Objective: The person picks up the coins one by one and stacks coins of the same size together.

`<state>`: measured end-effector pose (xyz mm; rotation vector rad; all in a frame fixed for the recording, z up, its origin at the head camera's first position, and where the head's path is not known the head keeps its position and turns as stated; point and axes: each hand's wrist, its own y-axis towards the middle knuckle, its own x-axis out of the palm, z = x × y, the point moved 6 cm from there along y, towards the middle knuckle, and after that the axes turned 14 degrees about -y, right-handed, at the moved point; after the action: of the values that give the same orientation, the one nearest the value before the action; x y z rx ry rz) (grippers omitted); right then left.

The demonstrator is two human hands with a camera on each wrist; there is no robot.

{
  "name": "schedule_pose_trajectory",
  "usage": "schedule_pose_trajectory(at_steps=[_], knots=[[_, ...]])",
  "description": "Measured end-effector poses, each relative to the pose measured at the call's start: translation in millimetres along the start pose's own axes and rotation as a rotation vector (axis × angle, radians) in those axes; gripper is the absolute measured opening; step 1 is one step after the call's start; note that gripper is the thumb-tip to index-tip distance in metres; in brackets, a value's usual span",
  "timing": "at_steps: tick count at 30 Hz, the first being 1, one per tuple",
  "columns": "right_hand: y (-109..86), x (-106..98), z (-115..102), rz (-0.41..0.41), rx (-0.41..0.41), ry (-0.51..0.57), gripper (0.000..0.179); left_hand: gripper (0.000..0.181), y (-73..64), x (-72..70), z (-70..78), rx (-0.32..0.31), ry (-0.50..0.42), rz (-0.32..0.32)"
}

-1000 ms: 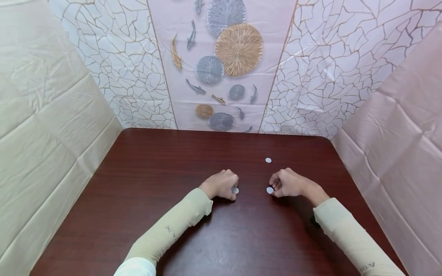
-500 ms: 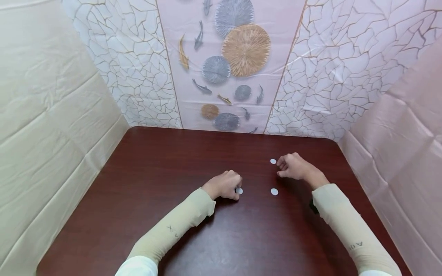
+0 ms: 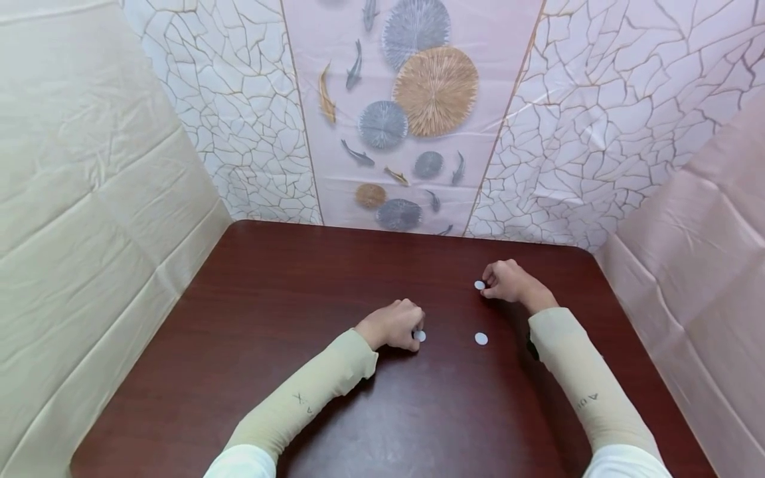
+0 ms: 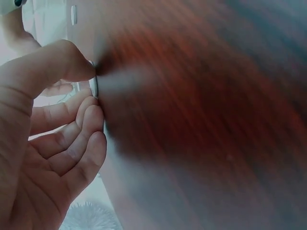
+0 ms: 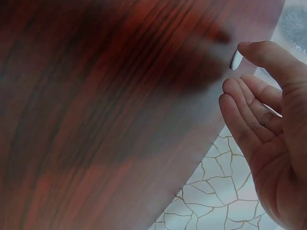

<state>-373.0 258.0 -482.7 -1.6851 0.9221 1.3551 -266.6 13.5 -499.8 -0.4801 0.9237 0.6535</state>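
A small flat white disc (image 3: 421, 336) lies on the table at the fingertips of my left hand (image 3: 391, 325). In the left wrist view, thumb and index finger pinch this disc (image 4: 94, 86) at opposite edges. Farther back and to the right, my right hand (image 3: 510, 281) reaches a second white disc (image 3: 479, 285). The right wrist view has the thumb at the upper edge of that disc (image 5: 235, 61), while the loosely bent fingers sit below it with a gap. A third white disc (image 3: 481, 339) lies untouched in front of the right hand.
The dark red-brown wooden table (image 3: 299, 265) has rounded back corners. A patterned cloth (image 3: 382, 159) with fish and round motifs hangs behind it. Plain pale cloth walls (image 3: 107, 199) stand on both sides.
My right hand has left the nearer right disc and moved back to the far one. My left hand stays at its disc. The head view has shifted slightly.
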Motion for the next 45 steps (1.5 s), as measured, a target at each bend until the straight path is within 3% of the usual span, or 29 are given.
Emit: schedule_pose_trajectory(at_steps=[12, 20, 28, 37, 45], knots=[[15.1, 1, 0, -0.089, -0.046, -0.034, 0.024, 0.011, -2.8, 2.6, 3.2, -0.001, 0.020, -0.002], [29.0, -3, -2, -0.144, -0.074, -0.163, 0.013, 0.009, -3.0, 3.7, 3.9, 0.004, 0.030, 0.012], [34.7, 0, 1, -0.220, -0.002, -0.172, 0.015, 0.009, -1.0, 5.0, 6.0, 0.020, 0.024, 0.024], [35.9, 5, 0, -0.144, -0.015, -0.205, 0.016, 0.008, -0.9, 0.7, 6.8, 0.021, 0.040, 0.028], [37.1, 8, -4, -0.063, -0.041, -0.167, 0.021, 0.009, -1.5, -0.8, -0.6, -0.009, 0.019, 0.021]])
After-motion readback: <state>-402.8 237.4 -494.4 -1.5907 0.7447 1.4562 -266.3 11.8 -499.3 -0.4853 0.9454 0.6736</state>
